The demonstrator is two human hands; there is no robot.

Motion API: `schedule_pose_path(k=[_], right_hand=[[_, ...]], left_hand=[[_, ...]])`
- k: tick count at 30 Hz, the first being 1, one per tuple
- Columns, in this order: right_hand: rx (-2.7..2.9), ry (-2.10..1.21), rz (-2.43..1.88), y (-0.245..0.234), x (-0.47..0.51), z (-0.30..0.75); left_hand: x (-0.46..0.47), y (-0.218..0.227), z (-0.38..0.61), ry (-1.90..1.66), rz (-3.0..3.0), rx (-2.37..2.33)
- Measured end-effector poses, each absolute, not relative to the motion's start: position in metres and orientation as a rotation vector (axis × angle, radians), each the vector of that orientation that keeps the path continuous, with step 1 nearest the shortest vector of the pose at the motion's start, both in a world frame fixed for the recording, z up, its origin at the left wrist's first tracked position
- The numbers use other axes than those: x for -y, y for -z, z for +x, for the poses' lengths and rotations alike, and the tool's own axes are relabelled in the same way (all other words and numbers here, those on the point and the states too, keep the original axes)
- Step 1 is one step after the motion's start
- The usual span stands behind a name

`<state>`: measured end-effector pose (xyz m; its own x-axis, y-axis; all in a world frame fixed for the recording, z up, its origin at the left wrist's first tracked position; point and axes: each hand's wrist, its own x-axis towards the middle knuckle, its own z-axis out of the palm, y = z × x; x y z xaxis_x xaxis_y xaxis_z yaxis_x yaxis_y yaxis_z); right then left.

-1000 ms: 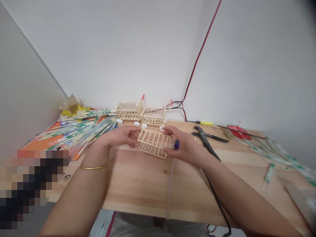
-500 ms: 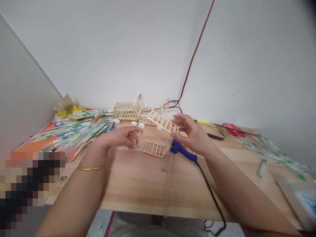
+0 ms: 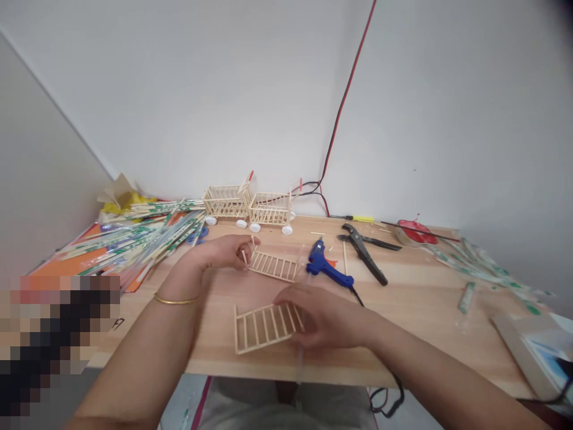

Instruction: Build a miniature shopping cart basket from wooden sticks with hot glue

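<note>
My right hand (image 3: 322, 316) rests near the table's front edge, fingers closed on the right end of a wooden stick panel (image 3: 264, 326) that lies flat on the wood. My left hand (image 3: 215, 254) is further back, its fingers pinching the left end of a second stick panel (image 3: 275, 266) and a short loose stick. A blue glue gun (image 3: 326, 270) lies just right of that second panel, its black cord running off the front edge.
Two small stick carts (image 3: 248, 206) on white wheels stand at the back by the wall. A heap of wrapped chopsticks (image 3: 134, 236) covers the left. Black pliers (image 3: 364, 254), a red tape roll (image 3: 414, 232) and scattered wrappers lie to the right. The wooden table (image 3: 425, 322) ends close in front.
My right hand lifted one panel off the other, carried it from the back toward me and laid it flat near the front edge. My left hand stayed on the second panel.
</note>
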<state>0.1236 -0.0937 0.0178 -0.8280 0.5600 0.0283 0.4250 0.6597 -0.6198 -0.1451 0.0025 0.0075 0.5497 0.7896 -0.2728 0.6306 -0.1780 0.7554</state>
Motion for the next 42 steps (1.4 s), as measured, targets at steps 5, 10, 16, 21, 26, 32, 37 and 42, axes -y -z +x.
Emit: schedule_pose_path(k=[5,10,16,21,26,32,37,42], right_hand=[[2.704,-0.819,-0.684,-0.004,0.084,0.123],[2.544,-0.935,-0.888,-0.011,0.071,0.152],[2.318,-0.671,-1.302,0.005,0.053,0.164],[2.377,-0.51,-1.319,0.008,0.043,0.151],[2.47,-0.372,-1.384,0.001,0.035,0.141],[2.461,-0.413,-1.354,0.015,0.029,0.135],[2.476,-0.407,-1.347,0.018,0.027,0.134],[2.507,-0.412,-1.366,0.015,0.024,0.134]], left_hand=[[-0.004,-0.003,-0.145,-0.194,1.906,-1.129],[-0.001,-0.004,-0.139,-0.21,1.894,-1.174],[0.0,-0.009,-0.141,-0.133,1.803,-1.089],[-0.005,-0.005,-0.149,-0.129,1.614,-1.119],[-0.003,-0.005,-0.14,-0.166,1.712,-1.3],[-0.003,-0.005,-0.129,-0.187,1.922,-1.368],[-0.004,-0.003,-0.131,-0.169,1.998,-1.358],[-0.005,-0.002,-0.13,-0.165,1.997,-1.37]])
